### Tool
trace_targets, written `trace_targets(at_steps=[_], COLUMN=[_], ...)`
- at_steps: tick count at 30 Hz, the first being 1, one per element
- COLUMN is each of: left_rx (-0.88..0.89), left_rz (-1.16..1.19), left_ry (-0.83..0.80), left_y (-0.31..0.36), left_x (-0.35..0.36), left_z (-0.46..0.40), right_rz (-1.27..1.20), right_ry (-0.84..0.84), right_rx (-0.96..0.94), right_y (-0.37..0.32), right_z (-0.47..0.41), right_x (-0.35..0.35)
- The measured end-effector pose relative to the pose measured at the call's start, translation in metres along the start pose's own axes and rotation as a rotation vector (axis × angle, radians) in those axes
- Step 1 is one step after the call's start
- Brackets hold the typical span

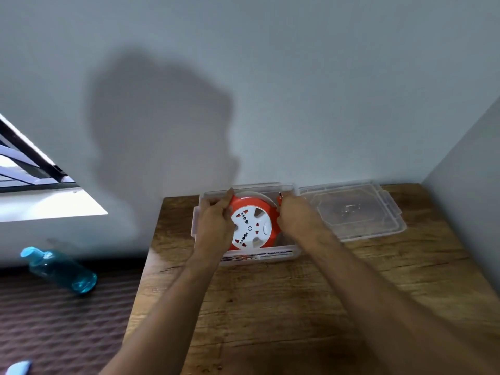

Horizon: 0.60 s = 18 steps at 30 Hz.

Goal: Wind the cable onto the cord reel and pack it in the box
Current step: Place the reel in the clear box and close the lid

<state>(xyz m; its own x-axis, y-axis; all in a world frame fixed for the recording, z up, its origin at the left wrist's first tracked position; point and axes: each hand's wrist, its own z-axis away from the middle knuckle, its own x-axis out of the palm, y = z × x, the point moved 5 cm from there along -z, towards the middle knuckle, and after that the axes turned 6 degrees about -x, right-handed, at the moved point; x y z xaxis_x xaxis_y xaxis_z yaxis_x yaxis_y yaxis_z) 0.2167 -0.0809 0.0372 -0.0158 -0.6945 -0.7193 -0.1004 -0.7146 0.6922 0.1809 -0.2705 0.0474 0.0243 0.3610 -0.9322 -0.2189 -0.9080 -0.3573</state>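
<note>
Near desk [270, 307] surface open. Far edge blocked by box [243, 259] and lid [351, 212] against wall [297, 104]; side wall [465, 163] bounds right.

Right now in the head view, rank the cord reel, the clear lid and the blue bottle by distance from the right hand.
1. Cord reel: gripped by the right hand, in the box.
2. Clear lid: on the table, just right.
3. Blue bottle: far left, off the table.

No readable text showing anywhere. Clear box [244, 259] is carrying a printed label strip [258, 256] on its near wall, with red and dark bands, but the print is blurring out. White face of the cord reel [251, 228] is showing only socket holes and a small round mark, no lettering legible.
</note>
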Motion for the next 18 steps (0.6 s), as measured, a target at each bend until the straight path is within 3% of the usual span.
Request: trace_targets(at_steps=[10,18], left_rx=[0.034,0.129], left_rz=[-0.178,-0.111], left_ry=[-0.03,0.198], left_y=[0.011,0.021], left_x=[0.004,-0.016], left_z=[0.016,0.052], right_rz=[0.091,-0.227], right_ry=[0.019,0.456], right_rx=[-0.018,-0.092], right_y=[-0.011,0.007], right_z=[0.014,0.045], right_x=[0.009,-0.016])
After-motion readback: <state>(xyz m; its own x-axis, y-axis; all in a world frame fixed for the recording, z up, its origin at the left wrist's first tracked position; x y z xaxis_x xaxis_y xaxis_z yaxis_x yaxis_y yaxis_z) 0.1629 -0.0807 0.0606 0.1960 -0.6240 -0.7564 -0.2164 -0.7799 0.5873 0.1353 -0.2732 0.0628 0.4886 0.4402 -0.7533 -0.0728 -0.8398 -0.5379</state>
